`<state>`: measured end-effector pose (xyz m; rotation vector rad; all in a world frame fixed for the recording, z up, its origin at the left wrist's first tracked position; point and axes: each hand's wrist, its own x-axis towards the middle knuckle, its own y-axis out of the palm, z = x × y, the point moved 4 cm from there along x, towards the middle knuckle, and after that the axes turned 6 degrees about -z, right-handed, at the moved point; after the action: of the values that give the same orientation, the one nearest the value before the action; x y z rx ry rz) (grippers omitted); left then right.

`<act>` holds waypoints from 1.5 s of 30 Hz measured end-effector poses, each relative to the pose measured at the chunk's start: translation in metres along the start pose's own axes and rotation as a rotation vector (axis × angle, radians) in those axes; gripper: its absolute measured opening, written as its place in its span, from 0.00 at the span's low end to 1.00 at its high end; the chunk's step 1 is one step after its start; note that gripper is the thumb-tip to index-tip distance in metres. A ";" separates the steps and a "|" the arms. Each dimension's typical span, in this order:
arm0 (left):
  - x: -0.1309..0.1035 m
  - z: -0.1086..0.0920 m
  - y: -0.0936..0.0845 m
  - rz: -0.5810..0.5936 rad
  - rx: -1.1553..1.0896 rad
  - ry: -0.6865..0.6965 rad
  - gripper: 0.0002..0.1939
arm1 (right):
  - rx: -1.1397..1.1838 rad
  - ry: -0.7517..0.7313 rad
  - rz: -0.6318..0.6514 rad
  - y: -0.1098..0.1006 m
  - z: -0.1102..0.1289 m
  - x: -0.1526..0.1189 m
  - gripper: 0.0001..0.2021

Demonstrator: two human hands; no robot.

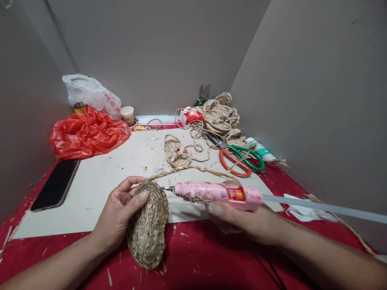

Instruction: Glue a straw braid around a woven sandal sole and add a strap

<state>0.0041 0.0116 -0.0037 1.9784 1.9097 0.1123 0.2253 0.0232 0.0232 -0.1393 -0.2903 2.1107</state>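
My left hand (121,209) pinches the upper end of a woven straw sole (148,229), its thumb on the near face. The sole hangs tilted over the table's front, made of coiled braided cord. In my right hand (238,217) is a pink hot glue gun (205,190), with a long glue stick (320,208) sticking out of its back. The nozzle points left and comes up to the sole's upper right edge; whether it touches, I cannot tell. A braided straw cord (181,168) runs from the sole's top toward my right hand.
Scissors (236,155) with red and green handles lie beyond my right hand, near a cord heap (220,114). A small woven slipper (177,152) rests on the pale board (115,177). Left are a phone (56,183), red plastic bag (89,135) and paper cup (127,115). Grey walls enclose the table.
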 end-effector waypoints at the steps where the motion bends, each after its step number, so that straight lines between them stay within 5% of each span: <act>1: 0.001 0.000 0.000 0.003 -0.011 -0.006 0.13 | 0.012 -0.013 0.006 0.000 0.001 0.000 0.27; 36: 0.009 0.000 -0.001 -0.028 -0.165 -0.127 0.12 | 0.000 -0.017 0.094 0.001 0.001 -0.002 0.23; 45: 0.010 0.001 -0.002 -0.064 -0.164 -0.129 0.12 | 0.028 -0.083 0.028 0.004 0.014 0.000 0.23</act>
<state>0.0029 0.0210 -0.0077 1.7728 1.8189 0.1166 0.2187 0.0188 0.0355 -0.0398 -0.3096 2.1507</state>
